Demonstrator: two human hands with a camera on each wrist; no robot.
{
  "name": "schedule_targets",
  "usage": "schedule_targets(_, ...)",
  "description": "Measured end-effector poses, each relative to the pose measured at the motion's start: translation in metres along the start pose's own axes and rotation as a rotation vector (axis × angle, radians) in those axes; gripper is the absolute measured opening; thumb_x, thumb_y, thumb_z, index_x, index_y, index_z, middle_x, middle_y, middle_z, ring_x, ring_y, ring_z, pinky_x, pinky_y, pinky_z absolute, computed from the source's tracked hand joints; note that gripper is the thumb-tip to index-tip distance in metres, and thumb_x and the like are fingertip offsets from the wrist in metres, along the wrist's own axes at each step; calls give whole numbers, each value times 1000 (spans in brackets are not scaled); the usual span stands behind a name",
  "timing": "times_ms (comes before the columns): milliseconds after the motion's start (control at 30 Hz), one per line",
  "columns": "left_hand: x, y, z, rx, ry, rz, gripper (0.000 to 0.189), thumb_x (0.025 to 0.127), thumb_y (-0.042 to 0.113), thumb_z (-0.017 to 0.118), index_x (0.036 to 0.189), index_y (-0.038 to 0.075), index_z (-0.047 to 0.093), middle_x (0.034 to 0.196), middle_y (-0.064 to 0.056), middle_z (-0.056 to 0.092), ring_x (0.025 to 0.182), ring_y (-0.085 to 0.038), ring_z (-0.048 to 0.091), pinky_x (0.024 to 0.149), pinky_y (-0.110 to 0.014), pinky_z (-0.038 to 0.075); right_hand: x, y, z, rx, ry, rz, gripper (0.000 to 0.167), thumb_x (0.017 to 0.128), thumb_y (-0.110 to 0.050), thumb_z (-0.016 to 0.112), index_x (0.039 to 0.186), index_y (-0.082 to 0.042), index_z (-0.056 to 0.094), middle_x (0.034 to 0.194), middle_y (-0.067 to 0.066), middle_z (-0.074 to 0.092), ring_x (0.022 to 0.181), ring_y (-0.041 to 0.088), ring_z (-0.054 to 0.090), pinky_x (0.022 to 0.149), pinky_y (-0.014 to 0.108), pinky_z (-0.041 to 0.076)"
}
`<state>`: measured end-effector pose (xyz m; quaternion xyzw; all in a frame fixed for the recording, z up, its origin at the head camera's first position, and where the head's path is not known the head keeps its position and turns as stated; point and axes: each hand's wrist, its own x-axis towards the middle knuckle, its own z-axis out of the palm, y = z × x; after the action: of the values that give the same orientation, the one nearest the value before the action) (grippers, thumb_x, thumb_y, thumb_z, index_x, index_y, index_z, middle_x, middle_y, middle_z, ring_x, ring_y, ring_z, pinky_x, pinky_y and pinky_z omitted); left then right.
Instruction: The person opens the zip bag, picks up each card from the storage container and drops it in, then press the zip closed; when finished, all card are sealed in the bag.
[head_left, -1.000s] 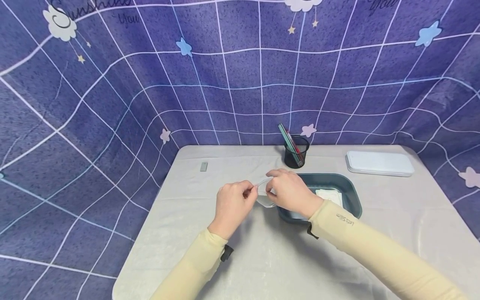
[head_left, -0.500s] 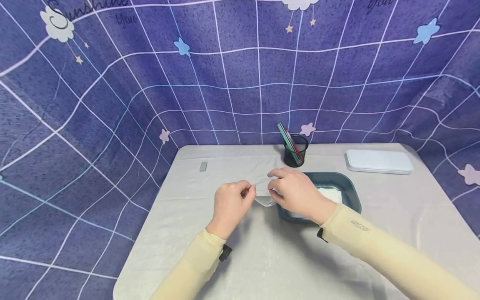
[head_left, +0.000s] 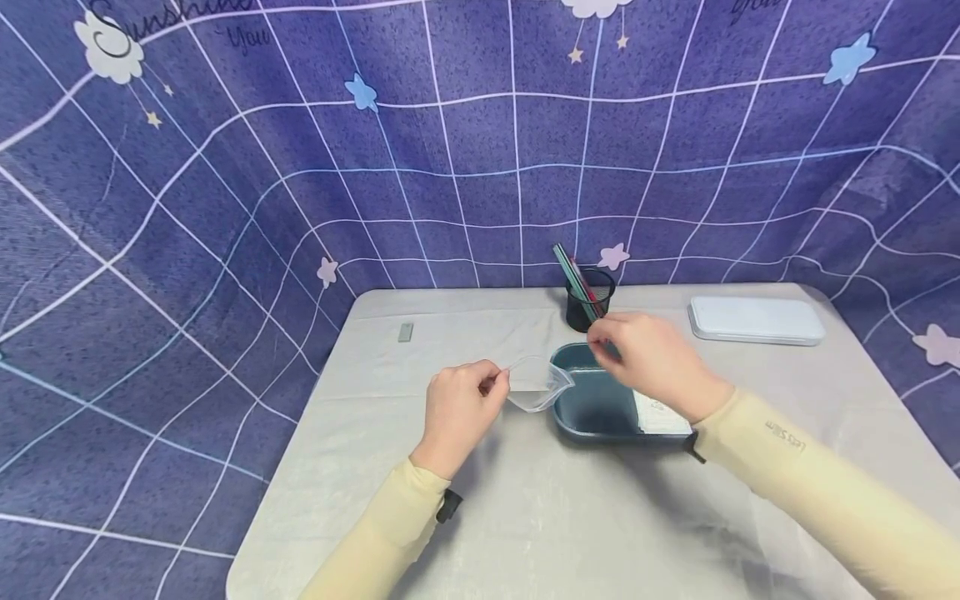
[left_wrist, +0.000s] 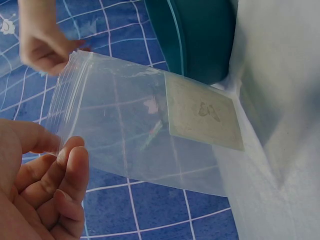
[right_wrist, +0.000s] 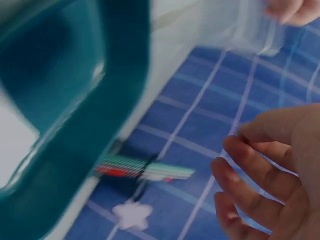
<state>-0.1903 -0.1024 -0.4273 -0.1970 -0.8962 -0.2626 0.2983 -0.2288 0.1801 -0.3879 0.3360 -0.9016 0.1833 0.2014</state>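
Note:
My left hand (head_left: 463,404) pinches the rim of a clear zip bag (head_left: 532,392) between thumb and finger. In the left wrist view a square pale card (left_wrist: 205,111) with a butterfly print lies inside the bag, near its bottom end. The bag's mouth stands spread apart in the head view. My right hand (head_left: 652,362) hovers above the dark teal tray (head_left: 600,404), off the bag. Its fingers are loosely bent with nothing between them, as the right wrist view shows. White square papers (head_left: 660,415) lie in the tray's right side, partly hidden by my right hand.
A black mesh cup (head_left: 581,312) with several pencils (head_left: 573,279) stands behind the tray. At the back right lies a white flat case (head_left: 756,320). A small grey-green block (head_left: 406,332) sits at the back left of the pale-covered table (head_left: 360,467).
My right hand has let go of the bag's mouth and moved right, over the tray. My left hand stays nearly in place, still holding the bag.

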Motion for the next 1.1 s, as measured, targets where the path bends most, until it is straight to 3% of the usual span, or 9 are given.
schedule_targets(233, -1, 1, -1, -3, -4, 9, 14, 88, 16, 74, 74, 17, 76, 61, 13, 63, 51, -4, 53, 53, -31, 44, -12, 47, 11, -52, -103, 58, 15, 81, 1, 73, 83, -14, 74, 77, -5, 66, 69, 19, 64, 63, 45, 52)
schedule_targets(533, -2, 1, -1, 1, -12, 5, 15, 88, 15, 74, 74, 17, 76, 62, 14, 63, 52, -3, 54, 53, -30, 44, -28, 85, 33, -77, -289, 109, 27, 79, 2, 71, 66, -19, 61, 65, -6, 57, 60, 18, 52, 61, 47, 51)
schedule_targets(700, -2, 1, -1, -1, -17, 1, 14, 88, 15, 73, 75, 17, 77, 62, 14, 63, 52, -4, 53, 53, -30, 44, -40, 101, 46, -46, -440, 160, 14, 79, -4, 83, 77, -11, 71, 76, 1, 69, 69, 23, 64, 72, 50, 56)
schedule_targets(833, -3, 1, -1, -2, -19, 1, 14, 88, 14, 74, 75, 17, 77, 62, 14, 62, 52, -4, 53, 53, -30, 44, -47, 107, 54, -5, -533, 154, 19, 75, -7, 89, 87, -3, 75, 84, 8, 72, 77, 28, 68, 81, 52, 56)
schedule_targets(1000, -3, 1, -1, -5, -32, 2, 14, 89, 14, 73, 76, 16, 77, 63, 13, 64, 53, -4, 54, 54, -30, 45, -52, 109, 59, -12, -561, 150, 34, 70, -16, 94, 92, 1, 74, 85, 7, 70, 81, 28, 67, 83, 50, 55)
schedule_targets(1100, -2, 2, -1, -10, -32, 4, 13, 89, 14, 73, 77, 16, 78, 63, 12, 65, 53, -3, 55, 54, -30, 46, -53, 109, 61, -6, -570, 158, 41, 66, -23, 97, 90, 0, 73, 79, 2, 65, 76, 24, 62, 78, 49, 54)
